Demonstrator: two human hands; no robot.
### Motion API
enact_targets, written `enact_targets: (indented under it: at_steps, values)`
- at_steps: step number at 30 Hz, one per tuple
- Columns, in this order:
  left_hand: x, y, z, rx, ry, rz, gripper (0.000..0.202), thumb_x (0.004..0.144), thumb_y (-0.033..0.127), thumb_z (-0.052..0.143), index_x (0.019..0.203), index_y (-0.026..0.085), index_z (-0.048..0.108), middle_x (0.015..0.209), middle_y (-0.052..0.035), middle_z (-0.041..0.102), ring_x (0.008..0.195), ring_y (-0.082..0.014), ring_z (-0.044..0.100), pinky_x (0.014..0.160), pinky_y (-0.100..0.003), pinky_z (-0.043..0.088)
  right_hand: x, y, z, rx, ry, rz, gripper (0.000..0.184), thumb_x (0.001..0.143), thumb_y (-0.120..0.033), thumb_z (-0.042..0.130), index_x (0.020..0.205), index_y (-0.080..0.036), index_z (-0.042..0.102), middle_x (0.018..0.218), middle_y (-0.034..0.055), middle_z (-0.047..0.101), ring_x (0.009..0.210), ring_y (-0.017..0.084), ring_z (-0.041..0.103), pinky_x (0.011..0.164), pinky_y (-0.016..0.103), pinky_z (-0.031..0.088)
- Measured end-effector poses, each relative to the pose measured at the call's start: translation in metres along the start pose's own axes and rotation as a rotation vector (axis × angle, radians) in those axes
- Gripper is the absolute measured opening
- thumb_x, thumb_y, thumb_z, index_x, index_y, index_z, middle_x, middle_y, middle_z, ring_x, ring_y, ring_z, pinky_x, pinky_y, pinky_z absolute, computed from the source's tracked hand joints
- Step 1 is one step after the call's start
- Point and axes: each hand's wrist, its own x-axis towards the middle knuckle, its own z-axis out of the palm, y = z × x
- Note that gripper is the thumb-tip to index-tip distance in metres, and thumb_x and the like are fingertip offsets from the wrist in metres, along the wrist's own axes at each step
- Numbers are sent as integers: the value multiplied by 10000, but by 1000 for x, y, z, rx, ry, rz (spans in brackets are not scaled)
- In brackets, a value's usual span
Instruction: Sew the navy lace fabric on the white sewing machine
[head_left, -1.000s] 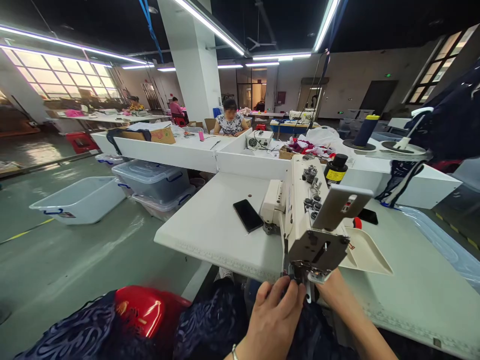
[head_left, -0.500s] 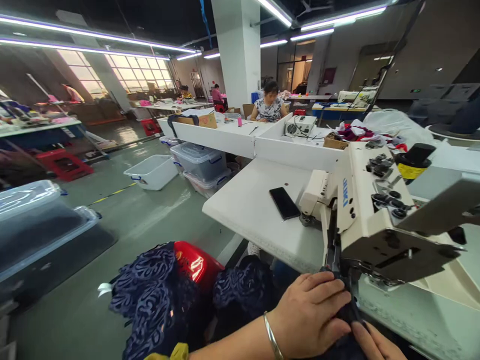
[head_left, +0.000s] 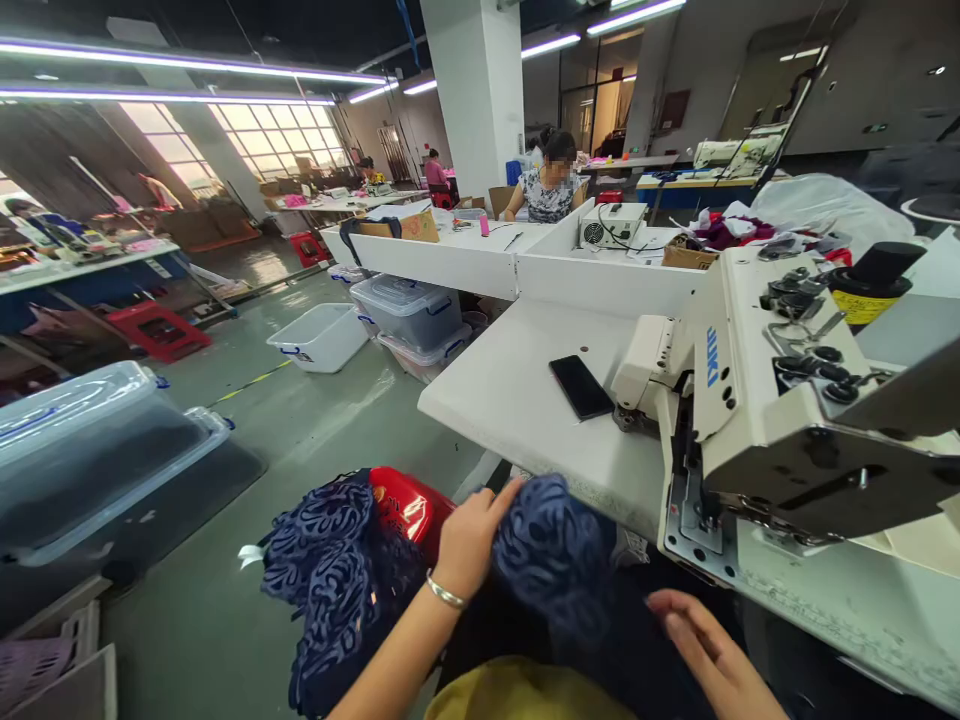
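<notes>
A bundle of navy lace fabric [head_left: 555, 550] lies bunched in front of the white sewing machine [head_left: 757, 400]. My left hand [head_left: 469, 535] grips the left side of this bundle, fingers closed into the cloth. My right hand [head_left: 701, 645] rests lower right on the dark cloth, fingers stretched out and apart. More navy lace [head_left: 330, 560] hangs over a red stool [head_left: 405, 505] to the left.
A black phone [head_left: 581, 387] lies on the white sewing table [head_left: 517, 400]. Plastic bins [head_left: 405, 310] stand on the floor beyond, and a large lidded bin [head_left: 82, 450] sits at left. A person sits at the far table [head_left: 551, 190]. A black thread cone [head_left: 874, 280] stands behind the machine.
Both hands have come away from the machine's needle area. My left hand moved left and took hold of the bunched lace. The view has swung further left.
</notes>
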Motion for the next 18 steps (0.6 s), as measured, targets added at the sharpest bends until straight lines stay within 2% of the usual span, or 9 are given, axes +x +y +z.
enact_targets:
  at_steps: [2,4,7,10,12,14,16,18]
  values:
    - [9,-20,-10,137,12,-88,689,861,15,305,1477,314,229,1034,-76,536,970,-221,533,911,-397,429,10,0,-10,-75,101,-29,493,836,-619,458,1121,-243,601,1247,76,638,1204,257,551,988,354,466]
    - [9,-37,0,236,-41,-143,730,824,16,360,1496,232,173,1099,-125,533,1039,-262,511,949,-440,391,17,10,-16,-177,142,-39,464,855,-603,439,1101,-246,604,1212,83,654,1152,255,586,944,358,490]
    - [-3,-53,41,305,-233,-177,784,775,157,546,1485,171,214,1242,-181,522,1131,-313,509,956,-435,394,20,43,-7,-373,76,-135,413,892,-539,409,1004,-218,643,1044,100,714,994,263,663,877,376,519]
    - [-18,-59,80,309,-415,-210,924,689,332,687,1476,175,229,1420,-221,402,1224,-359,480,946,-450,419,17,82,18,-732,120,-269,416,876,-476,456,997,-147,679,996,187,716,917,352,675,806,490,527]
    - [-21,-58,90,299,-455,-224,992,639,352,742,1467,136,239,1475,-263,297,1284,-399,414,982,-499,383,13,98,31,-874,147,-321,344,872,-412,471,939,-172,708,976,189,721,880,372,675,754,519,528]
    - [-17,-51,88,272,-443,-206,1007,597,307,787,1440,78,286,1490,-305,213,1333,-442,317,1038,-555,298,10,103,33,-895,144,-354,276,877,-347,471,861,-224,718,952,138,732,868,334,681,774,497,531]
    - [-9,-35,80,209,-422,-138,934,611,272,790,1406,64,346,1497,-305,189,1356,-451,259,1069,-585,232,6,96,25,-791,102,-371,256,887,-329,474,864,-258,719,1003,92,733,936,289,680,854,454,529]
    - [-2,-11,74,95,-422,-17,718,742,270,691,1379,109,401,1502,-239,255,1370,-374,285,1097,-542,235,1,85,10,-579,51,-341,265,890,-378,487,928,-275,727,1094,72,721,1033,271,661,919,407,520]
